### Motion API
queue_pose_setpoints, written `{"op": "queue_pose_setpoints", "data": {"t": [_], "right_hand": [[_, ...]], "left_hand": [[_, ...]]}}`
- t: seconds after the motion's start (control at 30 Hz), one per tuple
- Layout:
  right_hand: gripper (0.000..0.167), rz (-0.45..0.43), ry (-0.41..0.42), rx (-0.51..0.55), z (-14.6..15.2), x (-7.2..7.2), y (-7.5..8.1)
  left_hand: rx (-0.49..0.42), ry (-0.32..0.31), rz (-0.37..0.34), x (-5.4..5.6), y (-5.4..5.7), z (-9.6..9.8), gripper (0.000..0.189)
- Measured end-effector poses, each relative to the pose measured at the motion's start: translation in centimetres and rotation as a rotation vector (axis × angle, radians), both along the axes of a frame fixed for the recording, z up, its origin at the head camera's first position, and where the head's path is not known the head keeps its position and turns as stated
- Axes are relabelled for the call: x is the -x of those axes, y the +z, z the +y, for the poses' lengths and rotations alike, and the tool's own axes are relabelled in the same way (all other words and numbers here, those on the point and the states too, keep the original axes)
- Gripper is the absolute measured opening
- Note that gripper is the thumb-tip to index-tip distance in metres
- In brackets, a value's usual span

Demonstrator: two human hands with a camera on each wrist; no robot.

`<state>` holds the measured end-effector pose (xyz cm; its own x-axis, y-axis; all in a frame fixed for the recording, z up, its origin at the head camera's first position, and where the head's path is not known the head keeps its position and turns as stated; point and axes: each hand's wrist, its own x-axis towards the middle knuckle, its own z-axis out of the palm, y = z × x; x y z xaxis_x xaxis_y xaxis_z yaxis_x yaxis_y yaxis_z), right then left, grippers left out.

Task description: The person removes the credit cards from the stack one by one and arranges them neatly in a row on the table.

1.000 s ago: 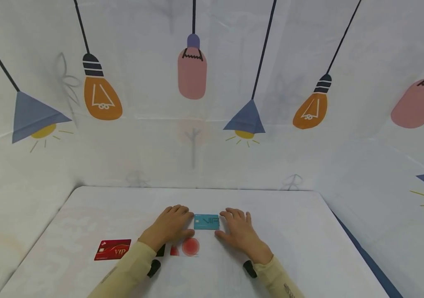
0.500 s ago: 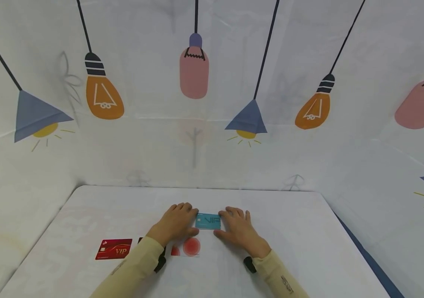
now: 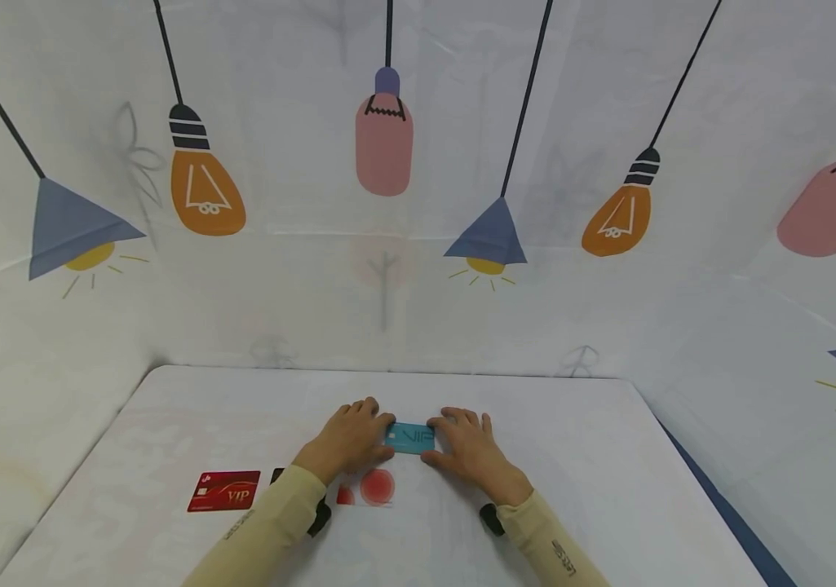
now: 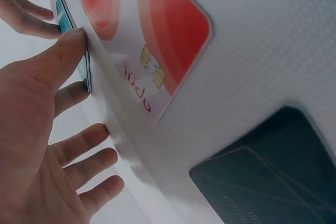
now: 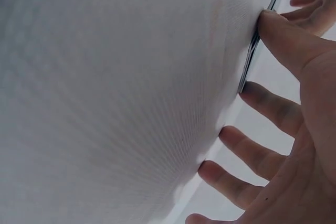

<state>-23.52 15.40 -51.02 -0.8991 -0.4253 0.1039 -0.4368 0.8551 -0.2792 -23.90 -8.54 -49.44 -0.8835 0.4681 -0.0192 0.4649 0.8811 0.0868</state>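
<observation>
White tabletop point(image 3: 594, 448); left hand point(image 3: 344, 439) edged onto blue card point(image 3: 410, 439). It and right hand point(image 3: 475, 456) pinch opposite ends, spare fingers spread: card looks steadied.

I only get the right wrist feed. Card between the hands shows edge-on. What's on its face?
Observer: Head view: the blue card reads VIP.
Operator: Any card nearer the person than that one?
Observer: Yes, head view shows a red-and-white card there, partly behind the left hand.
Operator: Does that one have a chip?
Observer: It does: left wrist view shows a gold chip on it.
</observation>
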Motion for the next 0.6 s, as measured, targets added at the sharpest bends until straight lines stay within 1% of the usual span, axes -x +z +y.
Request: {"op": "queue_pose_setpoints", "data": {"t": [0.23,0.33,0.47,0.6], "right_hand": [[0.052,-0.011,0.003,0.009,0.13,0.01,-0.09],[0.052,-0.01,0.007,0.013,0.18,0.02,-0.02],[0.051,-0.006,0.021,0.026,0.41,-0.05,0.15],[0.05,-0.001,0.038,0.034,0.67,-0.06,0.17]], "left_hand": [[0.001,-0.013,0.009,-0.05,0.17,0.17,0.055],[0.016,-0.023,0.019,-0.02,0.19,0.17,0.055],[0.043,-0.05,0.045,0.3,-0.16,0.1,0.055],[0.044,-0.077,0.06,0.5,-0.55,0.02,0.055]]}}
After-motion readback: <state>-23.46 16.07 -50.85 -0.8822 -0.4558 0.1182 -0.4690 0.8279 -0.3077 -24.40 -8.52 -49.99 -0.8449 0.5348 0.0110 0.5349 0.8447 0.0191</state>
